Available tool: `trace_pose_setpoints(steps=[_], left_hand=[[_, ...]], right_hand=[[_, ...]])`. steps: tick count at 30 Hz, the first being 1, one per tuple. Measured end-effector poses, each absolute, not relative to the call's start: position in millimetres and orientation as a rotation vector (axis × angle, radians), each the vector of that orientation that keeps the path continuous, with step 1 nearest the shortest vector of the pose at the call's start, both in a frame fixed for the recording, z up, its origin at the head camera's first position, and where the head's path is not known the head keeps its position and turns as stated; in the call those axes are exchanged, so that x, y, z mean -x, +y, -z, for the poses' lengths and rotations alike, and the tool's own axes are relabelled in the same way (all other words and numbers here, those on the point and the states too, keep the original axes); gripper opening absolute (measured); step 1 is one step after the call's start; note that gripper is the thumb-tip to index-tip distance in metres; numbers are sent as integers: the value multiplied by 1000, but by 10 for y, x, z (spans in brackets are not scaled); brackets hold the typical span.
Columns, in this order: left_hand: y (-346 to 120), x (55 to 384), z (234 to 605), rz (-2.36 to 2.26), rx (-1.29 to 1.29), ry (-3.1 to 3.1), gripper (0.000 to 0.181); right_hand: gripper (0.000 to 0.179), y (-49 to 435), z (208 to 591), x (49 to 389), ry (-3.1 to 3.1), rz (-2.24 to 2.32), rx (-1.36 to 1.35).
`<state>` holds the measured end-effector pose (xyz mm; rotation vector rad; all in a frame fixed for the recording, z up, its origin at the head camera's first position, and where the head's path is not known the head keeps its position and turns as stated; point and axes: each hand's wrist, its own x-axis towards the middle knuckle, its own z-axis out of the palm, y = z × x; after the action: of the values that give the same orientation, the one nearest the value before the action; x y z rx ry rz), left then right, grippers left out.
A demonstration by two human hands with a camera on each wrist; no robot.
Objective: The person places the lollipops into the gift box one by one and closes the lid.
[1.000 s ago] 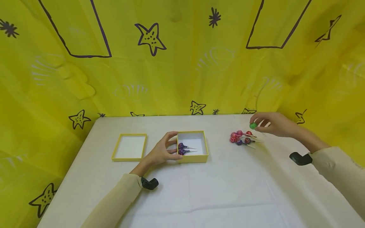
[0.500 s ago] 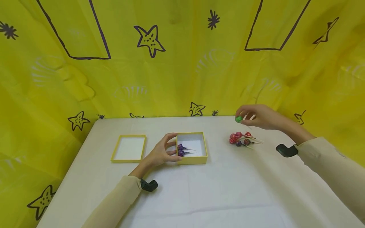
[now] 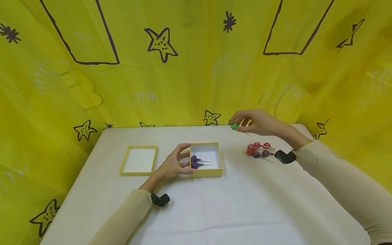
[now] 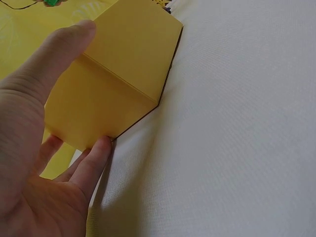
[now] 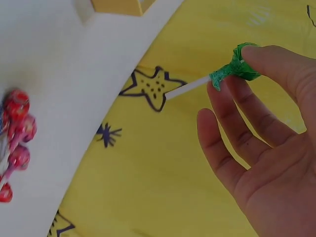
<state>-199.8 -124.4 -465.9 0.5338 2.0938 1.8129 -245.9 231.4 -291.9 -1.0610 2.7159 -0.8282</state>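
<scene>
Right hand pinching a green foil-wrapped ball lollipop with a white stick by its head, raised above the white-covered table at about one to two o'clock of the open square yellow card box with white interior. Left hand gripping that box at its nine o'clock wall, thumb at the seven o'clock corner. Two purple-wrapped lollipops lie inside, against the nine o'clock wall, sticks toward three; the pink, red and purple lollipop cluster lies at three o'clock, the shallow yellow-rimmed white lid at nine. Likely faults: the rounded head could slip from so small a pinch; the free stick could catch the box's rim if lowered crosswise; uneven left-hand pressure could slide or tip the light-looking box.
</scene>
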Motion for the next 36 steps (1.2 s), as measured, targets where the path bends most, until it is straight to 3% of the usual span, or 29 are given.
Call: trace_pose_setpoints(steps=[18, 36], left_hand=[[-1242, 2009, 4660, -1813, -527, 2091, 99], [-1244, 2011, 4662, -1825, -528, 2072, 98]], right_hand=[[21, 1592, 3238, 2537, 2590, 990, 1210], [20, 1319, 3804, 2519, 2507, 1069, 1174]])
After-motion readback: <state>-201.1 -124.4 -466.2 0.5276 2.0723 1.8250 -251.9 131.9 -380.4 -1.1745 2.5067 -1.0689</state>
